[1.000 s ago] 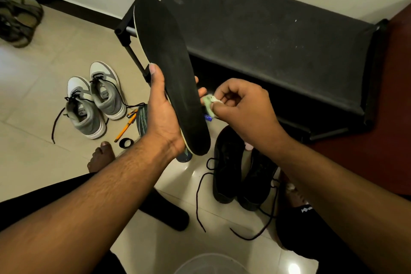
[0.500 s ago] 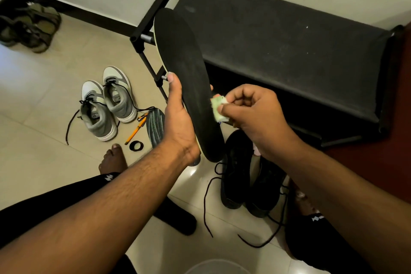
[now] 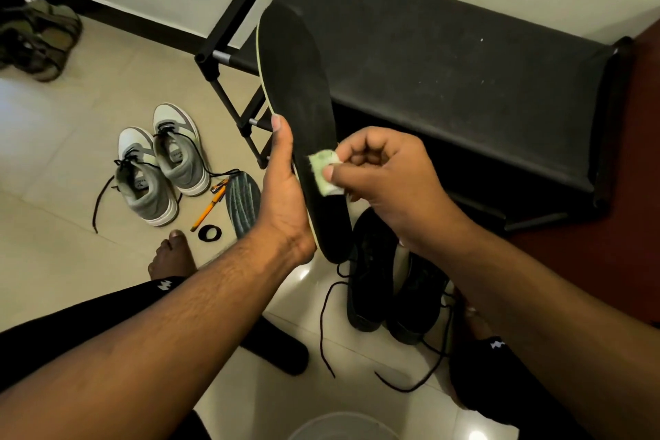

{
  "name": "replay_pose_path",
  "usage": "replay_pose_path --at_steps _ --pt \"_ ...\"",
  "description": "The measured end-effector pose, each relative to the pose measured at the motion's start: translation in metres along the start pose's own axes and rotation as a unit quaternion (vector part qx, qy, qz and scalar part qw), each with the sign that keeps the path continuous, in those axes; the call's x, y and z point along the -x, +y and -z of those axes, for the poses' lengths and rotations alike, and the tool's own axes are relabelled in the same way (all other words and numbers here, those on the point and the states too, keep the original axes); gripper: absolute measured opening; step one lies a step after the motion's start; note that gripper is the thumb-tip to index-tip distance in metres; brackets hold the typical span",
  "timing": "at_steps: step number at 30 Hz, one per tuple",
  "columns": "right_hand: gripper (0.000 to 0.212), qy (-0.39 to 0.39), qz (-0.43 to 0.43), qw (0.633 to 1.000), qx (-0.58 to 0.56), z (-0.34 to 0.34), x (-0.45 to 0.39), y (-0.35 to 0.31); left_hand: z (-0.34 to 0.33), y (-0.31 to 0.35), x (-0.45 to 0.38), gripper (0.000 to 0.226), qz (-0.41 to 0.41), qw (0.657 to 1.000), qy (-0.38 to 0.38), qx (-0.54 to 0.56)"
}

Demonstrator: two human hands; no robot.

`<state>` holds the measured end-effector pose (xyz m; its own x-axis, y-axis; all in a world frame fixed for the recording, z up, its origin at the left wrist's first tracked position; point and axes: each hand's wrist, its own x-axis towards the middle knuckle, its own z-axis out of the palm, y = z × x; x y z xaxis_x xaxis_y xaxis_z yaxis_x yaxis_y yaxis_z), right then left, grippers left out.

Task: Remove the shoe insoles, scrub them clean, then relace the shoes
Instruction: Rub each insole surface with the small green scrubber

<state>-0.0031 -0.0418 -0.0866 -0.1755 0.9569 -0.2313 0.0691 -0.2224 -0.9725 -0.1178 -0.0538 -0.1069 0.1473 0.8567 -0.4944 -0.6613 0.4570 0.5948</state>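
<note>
A long black insole [image 3: 296,89] with a pale green edge stands upright in front of me. My left hand [image 3: 285,189] grips it from the left, thumb along its near edge. My right hand [image 3: 385,175] pinches a small pale green scrub pad [image 3: 323,171] and presses it against the insole's lower middle. Below my hands a pair of black shoes [image 3: 393,289] stands on the floor with loose black laces [image 3: 326,325]. A second insole [image 3: 243,204], ribbed green side up, lies on the tiles. Another black insole [image 3: 282,354] lies under my left forearm.
A grey and white pair of sneakers [image 3: 160,168] sits at the left with an orange pen [image 3: 209,209] and a black ring [image 3: 210,233] beside it. A black shoe rack [image 3: 446,82] stands behind. Sandals [image 3: 39,36] at far left. A pale bucket rim [image 3: 339,425] shows at the bottom. My bare foot [image 3: 171,257] rests on the tiles.
My right hand has brought the pad from the insole's right edge onto its black surface. The insole sits further right and lower in the view as my head has shifted.
</note>
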Motion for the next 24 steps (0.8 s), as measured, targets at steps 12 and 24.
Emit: replay_pose_path --at_steps 12,24 --pt "0.013 0.105 -0.021 0.986 0.131 0.021 -0.007 0.018 0.001 -0.003 -0.001 0.067 -0.028 0.999 0.044 0.004" --pt "0.015 -0.018 -0.165 0.978 -0.124 0.027 -0.006 -0.006 0.003 0.014 0.0 0.061 -0.036 0.997 0.043 0.048"
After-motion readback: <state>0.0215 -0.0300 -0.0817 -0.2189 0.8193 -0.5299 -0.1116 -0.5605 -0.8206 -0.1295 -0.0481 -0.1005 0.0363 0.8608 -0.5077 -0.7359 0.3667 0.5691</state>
